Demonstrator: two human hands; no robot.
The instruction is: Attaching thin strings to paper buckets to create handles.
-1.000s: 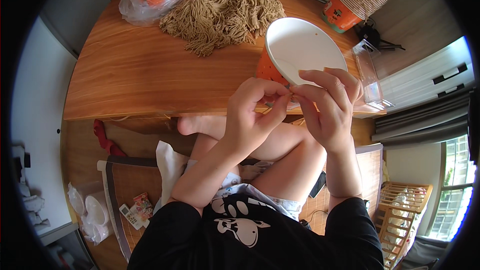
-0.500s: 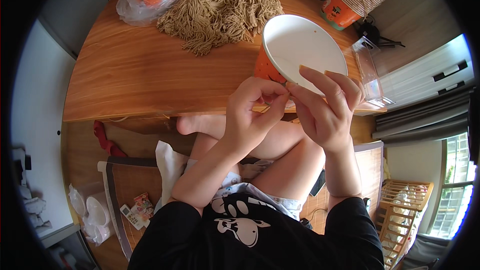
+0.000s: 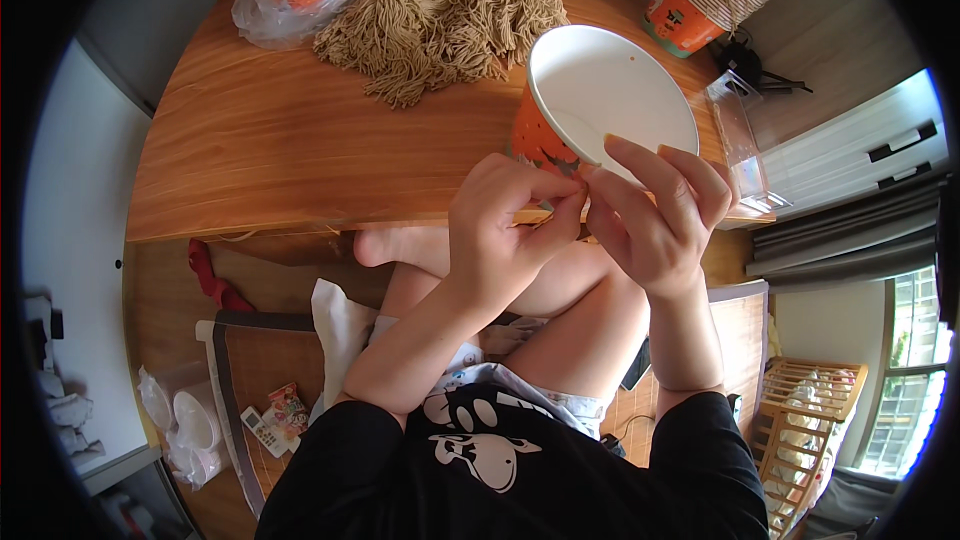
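Head view: the orange paper bucket (image 3: pixel 538 135) is right of centre in the upper half of the frame, on the near right part of the bench (image 3: pixel 300 150). It lies just beyond the hands, up and slightly right of where their fingertips meet. Its white mouth faces up, and the rim's longer span slants from upper left to lower right; the hands hide part of its near wall and base. The right hand (image 3: pixel 655 220) is nearer, its fingers overlapping the lower rim in the picture; whether they touch it I cannot tell.

The left hand (image 3: pixel 500 215) comes up from lower left, thumb and forefinger drawn together in a narrow pinch. The right forearm rises steeply, its forefinger reaching toward that pinch, the other fingers lifted and spread; its thumb grip is unclear. Anything between the fingertips is too small to make out. The tan yarn pile (image 3: pixel 440 25) lies at upper centre, left of the bucket.
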